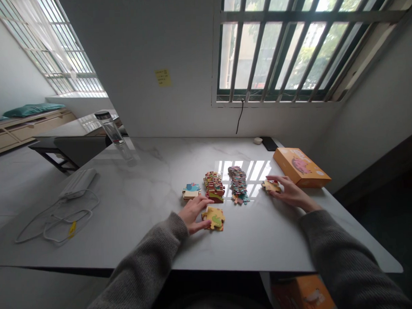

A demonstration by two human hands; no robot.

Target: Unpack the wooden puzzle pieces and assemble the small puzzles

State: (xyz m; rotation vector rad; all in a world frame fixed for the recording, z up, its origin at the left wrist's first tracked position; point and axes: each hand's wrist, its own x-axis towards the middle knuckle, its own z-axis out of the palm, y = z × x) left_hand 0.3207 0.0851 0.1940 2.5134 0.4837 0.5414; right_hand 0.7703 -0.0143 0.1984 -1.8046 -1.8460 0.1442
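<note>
My left hand (194,213) lies low over the table with thumb and fingers apart. Its thumb tip touches the left edge of a small pile of yellow puzzle pieces (215,218) with a green figure. Further right, my right hand (288,192) has its thumb and fingers on either side of some yellow puzzle pieces (269,186). Between the hands stand a long row of red-and-yellow puzzle pieces (214,185) and a row of grey-blue puzzle pieces (238,182). Just beyond my left hand is a short stack of blue and cream puzzle pieces (191,191).
An orange box (301,166) sits right of my right hand, with a black phone (269,143) and a small white object (258,140) behind. At left are a white device with a cable (79,183) and a glass bottle (109,127). Another orange box (308,293) shows below the table edge.
</note>
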